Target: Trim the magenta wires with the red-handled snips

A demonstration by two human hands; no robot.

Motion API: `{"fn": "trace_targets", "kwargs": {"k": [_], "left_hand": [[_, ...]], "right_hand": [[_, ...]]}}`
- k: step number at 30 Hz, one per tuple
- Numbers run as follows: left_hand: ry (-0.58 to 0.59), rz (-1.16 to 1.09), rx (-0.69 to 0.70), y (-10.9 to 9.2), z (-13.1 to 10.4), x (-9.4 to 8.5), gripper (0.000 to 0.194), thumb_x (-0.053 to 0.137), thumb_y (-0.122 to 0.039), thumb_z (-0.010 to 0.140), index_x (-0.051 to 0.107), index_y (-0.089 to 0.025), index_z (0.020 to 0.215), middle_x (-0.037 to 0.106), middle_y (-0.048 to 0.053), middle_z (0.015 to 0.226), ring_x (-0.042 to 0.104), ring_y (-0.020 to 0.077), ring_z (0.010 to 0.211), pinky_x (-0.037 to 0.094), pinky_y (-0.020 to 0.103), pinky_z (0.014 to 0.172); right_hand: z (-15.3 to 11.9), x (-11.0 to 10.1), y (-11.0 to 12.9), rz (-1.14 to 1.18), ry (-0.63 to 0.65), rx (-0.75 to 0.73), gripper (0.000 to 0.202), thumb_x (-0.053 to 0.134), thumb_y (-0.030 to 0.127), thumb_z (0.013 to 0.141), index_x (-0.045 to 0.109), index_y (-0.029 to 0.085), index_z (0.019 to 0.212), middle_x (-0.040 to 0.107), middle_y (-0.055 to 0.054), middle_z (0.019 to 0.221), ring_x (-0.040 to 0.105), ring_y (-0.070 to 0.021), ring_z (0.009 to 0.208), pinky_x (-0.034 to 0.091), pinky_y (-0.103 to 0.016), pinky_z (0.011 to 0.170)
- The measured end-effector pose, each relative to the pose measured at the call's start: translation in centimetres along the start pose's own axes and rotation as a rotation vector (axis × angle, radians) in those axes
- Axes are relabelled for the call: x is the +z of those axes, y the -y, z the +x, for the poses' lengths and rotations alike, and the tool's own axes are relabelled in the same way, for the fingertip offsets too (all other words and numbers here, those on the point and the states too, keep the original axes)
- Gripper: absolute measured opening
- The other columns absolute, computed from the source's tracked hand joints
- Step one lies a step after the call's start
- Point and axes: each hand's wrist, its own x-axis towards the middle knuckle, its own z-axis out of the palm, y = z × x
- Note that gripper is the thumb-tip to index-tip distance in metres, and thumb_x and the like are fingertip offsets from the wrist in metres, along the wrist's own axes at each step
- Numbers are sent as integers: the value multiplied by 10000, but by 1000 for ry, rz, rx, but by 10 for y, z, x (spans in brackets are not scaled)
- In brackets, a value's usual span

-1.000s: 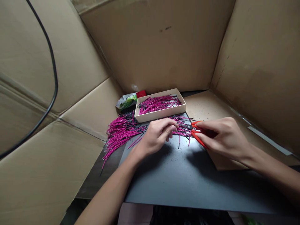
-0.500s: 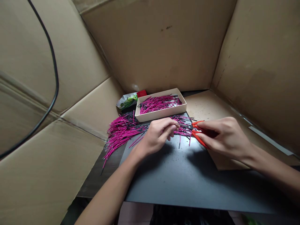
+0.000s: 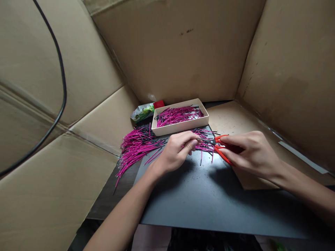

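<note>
My right hand [image 3: 252, 155] is closed around the red handles of a pair of pliers [image 3: 222, 153]. Their dark jaws point left and reach the fingertips of my left hand [image 3: 181, 148]. That hand is pinched shut at the jaw tips; what it holds is too small and too covered to make out. Behind the hands, pink wires with black ends [image 3: 202, 134] lie loose on a grey mat [image 3: 183, 202]. A larger heap of such wires [image 3: 138, 143] lies to the left. More fill a shallow cream box [image 3: 180, 126] beyond my left hand.
Tall cardboard walls [image 3: 178, 52] enclose the back and sides. A green and red packet [image 3: 143, 111] rests by the box's left end. A cardboard sheet [image 3: 235, 122] lies at the right, with a white strip [image 3: 302, 157] on it. A black cable [image 3: 61, 69] hangs at the left.
</note>
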Motion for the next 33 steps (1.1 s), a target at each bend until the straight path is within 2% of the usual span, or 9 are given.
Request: {"fn": "trace_targets", "kwargs": {"k": [7,14,21,27,33], "left_hand": [[-17,35,11,-1,1,-1,238,423,-262,968,617,-138,907,594,39,756,538,124,659,460,248,618],[-3,29,8,-1,1,-2,242,419,-250,969,626,-138,911,649,73,869,583,140,750,475,255,657],[4,23,0,-1,1,-2,260,413,-270,971,631,-139,913,641,68,835,573,144,743,476,268,664],[13,-1,-11,0,0,-1,250,415,-268,971,625,-139,929,634,63,829,565,138,727,472,256,648],[27,-55,-36,-1,0,-1,245,417,-272,974,614,-136,920,628,61,847,539,122,697,460,247,641]], "right_hand": [[0,-1,7,13,-3,55,134,611,234,800,711,177,869,661,-1,630,516,-97,492,350,-251,492],[-1,-1,2,-6,1,21,147,607,253,818,715,166,869,686,-32,685,547,-114,522,364,-259,513],[0,-2,6,25,13,64,138,619,226,788,713,181,878,636,6,606,490,-101,491,336,-258,498],[-1,0,1,8,9,17,141,600,253,821,713,179,861,695,-33,715,545,-113,530,359,-259,513],[1,-2,5,16,7,58,144,619,236,792,717,180,881,651,-2,620,499,-105,497,338,-262,497]]}}
